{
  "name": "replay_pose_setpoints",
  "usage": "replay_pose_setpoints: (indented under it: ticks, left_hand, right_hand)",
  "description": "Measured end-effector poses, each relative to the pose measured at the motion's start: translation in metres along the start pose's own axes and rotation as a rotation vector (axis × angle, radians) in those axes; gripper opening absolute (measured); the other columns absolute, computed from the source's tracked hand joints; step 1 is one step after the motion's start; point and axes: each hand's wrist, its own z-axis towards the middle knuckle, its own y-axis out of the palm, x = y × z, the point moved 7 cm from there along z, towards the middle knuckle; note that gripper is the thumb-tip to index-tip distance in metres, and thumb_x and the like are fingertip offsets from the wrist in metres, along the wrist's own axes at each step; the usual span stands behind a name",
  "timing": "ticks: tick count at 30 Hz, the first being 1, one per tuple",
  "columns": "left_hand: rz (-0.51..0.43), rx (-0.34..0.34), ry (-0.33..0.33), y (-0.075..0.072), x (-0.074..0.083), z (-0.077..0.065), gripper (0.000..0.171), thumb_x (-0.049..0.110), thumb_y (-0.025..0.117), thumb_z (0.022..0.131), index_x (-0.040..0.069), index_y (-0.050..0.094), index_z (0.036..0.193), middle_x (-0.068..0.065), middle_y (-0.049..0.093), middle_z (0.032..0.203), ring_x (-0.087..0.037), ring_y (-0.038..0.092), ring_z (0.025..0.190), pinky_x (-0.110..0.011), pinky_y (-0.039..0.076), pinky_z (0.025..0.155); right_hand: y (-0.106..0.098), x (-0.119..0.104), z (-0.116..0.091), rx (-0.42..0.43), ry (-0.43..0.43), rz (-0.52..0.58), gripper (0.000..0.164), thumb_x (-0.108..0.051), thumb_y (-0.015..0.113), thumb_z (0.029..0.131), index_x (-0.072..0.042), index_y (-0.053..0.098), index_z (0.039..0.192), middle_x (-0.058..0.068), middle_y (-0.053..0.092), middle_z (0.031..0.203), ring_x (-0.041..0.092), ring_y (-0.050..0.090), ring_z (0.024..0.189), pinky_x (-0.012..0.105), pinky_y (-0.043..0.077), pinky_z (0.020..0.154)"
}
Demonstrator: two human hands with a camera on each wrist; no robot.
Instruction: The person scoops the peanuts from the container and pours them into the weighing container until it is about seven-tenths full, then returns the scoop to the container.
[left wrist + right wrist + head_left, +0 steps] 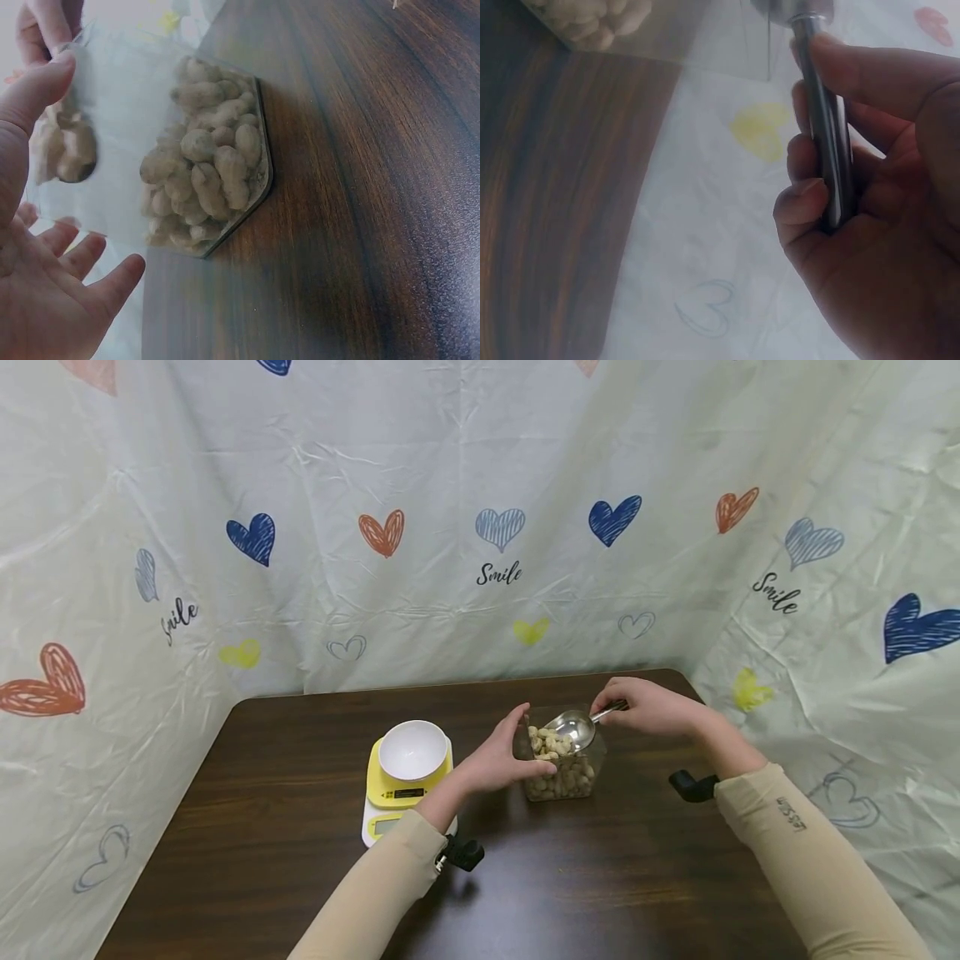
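A clear square-sided container (pixel 120 187) partly filled with unshelled peanuts (pixel 214 161) stands on the table. My left hand (pixel 498 758) holds it from the left, thumb across the near side and the other fingers spread along the far left side. Over on the right, my right hand (pixel 641 706) grips the handle of a metal scoop (pixel 577 725), fingers wrapped around it in the right wrist view. The scoop's bowl is tilted inside the upper part of the container. Through the clear wall, the left wrist view shows peanuts in the bowl, above the main heap.
Left of the container, a white bowl (pixel 412 750) sits on a yellow and white kitchen scale (pixel 384 792). The dark wooden table (pixel 300 827) ends at a white curtain (pixel 420 635) printed with hearts, behind and at both sides.
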Motion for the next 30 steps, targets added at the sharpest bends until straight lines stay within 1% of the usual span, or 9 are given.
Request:
replay_pose_setpoints:
  ticks: [3, 6, 8, 13, 18, 25, 30]
  left_hand:
    - [0.002, 0.0, -0.008, 0.0, 0.0, 0.0, 0.113, 0.052, 0.084, 0.082, 0.032, 0.011, 0.165, -0.004, 0.026, 0.164, -0.023, 0.032, 0.148, -0.046, 0.037, 0.112]
    - [0.002, 0.002, -0.009, 0.0, 0.0, 0.0, 0.113, 0.052, 0.084, 0.082, 0.033, 0.011, 0.165, -0.004, 0.027, 0.164, -0.02, 0.033, 0.147, -0.046, 0.037, 0.112]
    - [0.0, 0.003, -0.007, 0.0, 0.0, -0.001, 0.112, 0.051, 0.084, 0.082, 0.033, 0.011, 0.165, -0.004, 0.027, 0.164, -0.02, 0.033, 0.147, -0.046, 0.037, 0.112]
    - [-0.006, 0.0, 0.003, 0.0, 0.001, -0.001, 0.112, 0.051, 0.084, 0.082, 0.032, 0.011, 0.165, -0.007, 0.026, 0.165, -0.027, 0.032, 0.148, -0.048, 0.037, 0.112]
    - [0.002, -0.003, 0.012, 0.0, 0.001, 0.0, 0.113, 0.051, 0.084, 0.082, 0.03, 0.01, 0.165, -0.01, 0.023, 0.166, -0.028, 0.031, 0.149, -0.048, 0.036, 0.113]
    - [0.012, -0.002, 0.003, 0.0, 0.0, 0.0, 0.113, 0.051, 0.084, 0.082, 0.03, 0.01, 0.165, -0.005, 0.021, 0.167, -0.029, 0.03, 0.15, -0.048, 0.035, 0.113]
    - [0.01, -0.006, 0.005, 0.0, 0.0, 0.001, 0.113, 0.051, 0.084, 0.082, 0.03, 0.01, 0.165, -0.005, 0.021, 0.167, -0.029, 0.03, 0.15, -0.048, 0.035, 0.113]
  right_hand:
    - [0.004, 0.0, 0.002, -0.025, -0.029, -0.003, 0.011, -0.019, 0.069, 0.1, -0.019, 0.076, 0.109, -0.003, 0.064, 0.108, 0.018, 0.057, 0.1, 0.043, 0.048, 0.086]
    - [0.007, 0.002, 0.003, -0.035, -0.031, 0.013, 0.011, -0.018, 0.069, 0.1, -0.018, 0.076, 0.109, -0.003, 0.063, 0.107, 0.018, 0.057, 0.098, 0.042, 0.048, 0.085]
    - [0.008, 0.005, 0.003, -0.033, -0.02, 0.037, 0.011, -0.019, 0.069, 0.1, -0.018, 0.075, 0.109, -0.003, 0.063, 0.109, 0.018, 0.058, 0.099, 0.042, 0.049, 0.084]
    - [0.006, 0.013, 0.001, -0.023, 0.027, 0.095, 0.014, -0.025, 0.069, 0.101, -0.019, 0.075, 0.112, -0.001, 0.064, 0.114, 0.019, 0.061, 0.104, 0.042, 0.05, 0.085]
    - [0.006, 0.019, -0.002, -0.019, 0.058, 0.125, 0.017, -0.029, 0.068, 0.101, -0.019, 0.074, 0.114, 0.0, 0.064, 0.117, 0.021, 0.06, 0.108, 0.043, 0.05, 0.087]
    - [0.008, 0.026, -0.003, -0.033, 0.092, 0.151, 0.017, -0.031, 0.067, 0.101, -0.022, 0.073, 0.115, -0.001, 0.064, 0.121, 0.022, 0.06, 0.112, 0.044, 0.05, 0.089]
    - [0.008, 0.027, -0.004, -0.035, 0.102, 0.157, 0.018, -0.031, 0.067, 0.101, -0.021, 0.072, 0.116, 0.0, 0.064, 0.122, 0.023, 0.06, 0.111, 0.044, 0.05, 0.088]
